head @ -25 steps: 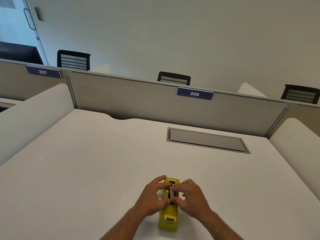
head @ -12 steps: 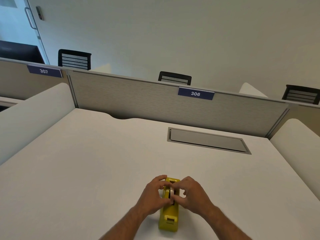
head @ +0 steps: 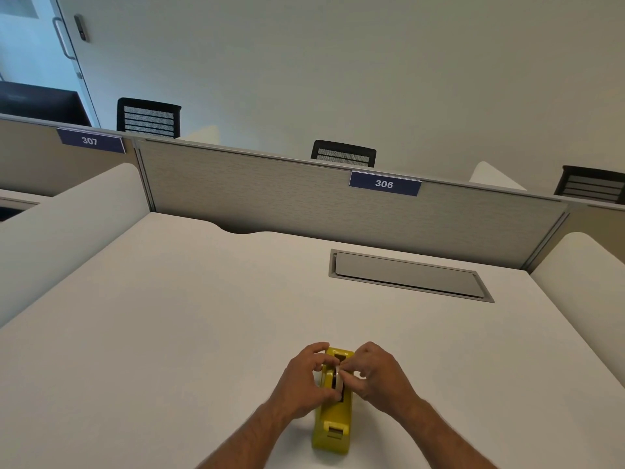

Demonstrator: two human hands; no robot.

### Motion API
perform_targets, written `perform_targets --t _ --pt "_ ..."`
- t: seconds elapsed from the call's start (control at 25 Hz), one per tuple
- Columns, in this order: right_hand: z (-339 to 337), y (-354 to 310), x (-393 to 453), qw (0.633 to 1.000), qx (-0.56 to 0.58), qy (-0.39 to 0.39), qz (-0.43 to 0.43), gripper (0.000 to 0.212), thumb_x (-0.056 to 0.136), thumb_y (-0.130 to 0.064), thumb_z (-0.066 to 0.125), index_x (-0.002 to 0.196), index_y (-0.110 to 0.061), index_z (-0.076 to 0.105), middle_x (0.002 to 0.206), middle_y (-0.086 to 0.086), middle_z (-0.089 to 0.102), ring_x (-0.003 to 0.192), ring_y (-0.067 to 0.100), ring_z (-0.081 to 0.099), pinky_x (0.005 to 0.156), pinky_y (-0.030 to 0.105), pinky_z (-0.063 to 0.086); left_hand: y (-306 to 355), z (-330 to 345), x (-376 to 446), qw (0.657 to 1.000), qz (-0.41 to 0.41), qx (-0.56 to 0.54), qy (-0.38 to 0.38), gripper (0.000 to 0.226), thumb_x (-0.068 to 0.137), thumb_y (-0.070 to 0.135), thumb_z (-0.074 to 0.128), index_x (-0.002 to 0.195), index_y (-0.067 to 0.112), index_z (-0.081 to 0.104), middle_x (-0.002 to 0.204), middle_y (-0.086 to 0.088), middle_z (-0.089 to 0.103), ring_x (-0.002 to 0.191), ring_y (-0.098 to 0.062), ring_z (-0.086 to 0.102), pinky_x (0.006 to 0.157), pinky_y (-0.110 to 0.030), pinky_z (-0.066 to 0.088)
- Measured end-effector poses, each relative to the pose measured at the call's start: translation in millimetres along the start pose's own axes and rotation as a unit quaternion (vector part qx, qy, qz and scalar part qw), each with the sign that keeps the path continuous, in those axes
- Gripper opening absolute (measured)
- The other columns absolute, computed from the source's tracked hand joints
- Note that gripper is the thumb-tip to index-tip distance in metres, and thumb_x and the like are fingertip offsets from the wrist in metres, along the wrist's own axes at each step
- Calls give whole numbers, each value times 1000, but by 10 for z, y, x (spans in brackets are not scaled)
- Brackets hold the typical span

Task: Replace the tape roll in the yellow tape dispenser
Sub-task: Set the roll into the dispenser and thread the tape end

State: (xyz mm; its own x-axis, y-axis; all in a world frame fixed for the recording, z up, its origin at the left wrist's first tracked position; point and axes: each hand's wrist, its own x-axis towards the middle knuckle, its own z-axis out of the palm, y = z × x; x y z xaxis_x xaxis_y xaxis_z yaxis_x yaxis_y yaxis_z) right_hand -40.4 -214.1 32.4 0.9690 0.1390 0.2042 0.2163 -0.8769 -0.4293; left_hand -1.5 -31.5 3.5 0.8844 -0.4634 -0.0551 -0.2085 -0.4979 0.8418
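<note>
The dispenser [head: 333, 424] sits on the counter [head: 169, 333] close to your body, long axis running away from you, cutter end nearest you. The roll [head: 337, 377] stands on edge in the well at mid-body, partly hidden by both hands; whether its hub is seated in the cradle or already lifted clear cannot be told.

Your left hand [head: 304, 377] is curled against the dispenser's left flank, fingers bent in toward the roll. Your right hand [head: 375, 375] is closed in a pinch at the top of the roll, thumb and forefinger meeting on what looks like the tape's edge or its free end; which of the two is too small to judge.

Handling assessment:
- The dispenser looks like a weighted desk type: stiff shell, probably heavy enough to stay put, but brace it by the flanks as your left hand does.
- The roll is likely light and rigid at the core. Take it by the flat side faces or the hub, not the outer wrap, which is sticky and will crease.
- Keep your fingers off the cutter end; its blade is likely serrated.
- The counter is smooth, so a sideways pull could slide the dispenser. Lift the roll straight up.
</note>
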Motion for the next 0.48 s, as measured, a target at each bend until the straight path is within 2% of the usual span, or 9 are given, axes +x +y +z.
perform_targets --t 0.12,0.32,0.48 --pt "-1 14 19 1000 17 -10 18 20 82 -41 69 95 -30 78 87 -8 73 89 5 55 71 31 56 10 -6 -19 1000 1 -27 9 51 62 40 85 109 46 64 146 16 44 111 -9 56 83 -23 50" --pt "9 15 -14 999 -4 -48 -6 43 75 -55 65 115 -37 69 95 -16 70 96 3 51 72 27 55 11 7 -13 1000 -5 -13 8 55 63 37 88 112 44 64 147 15 44 113 -11 55 88 -24 50" --pt "19 11 -17 999 9 -38 3 36 75 -52 66 106 -36 72 87 -21 63 93 1 51 72 29 56 16 15 -4 1000 -8 -8 9 55 63 38 88 113 42 64 147 14 43 113 -10 55 89 -23 50"
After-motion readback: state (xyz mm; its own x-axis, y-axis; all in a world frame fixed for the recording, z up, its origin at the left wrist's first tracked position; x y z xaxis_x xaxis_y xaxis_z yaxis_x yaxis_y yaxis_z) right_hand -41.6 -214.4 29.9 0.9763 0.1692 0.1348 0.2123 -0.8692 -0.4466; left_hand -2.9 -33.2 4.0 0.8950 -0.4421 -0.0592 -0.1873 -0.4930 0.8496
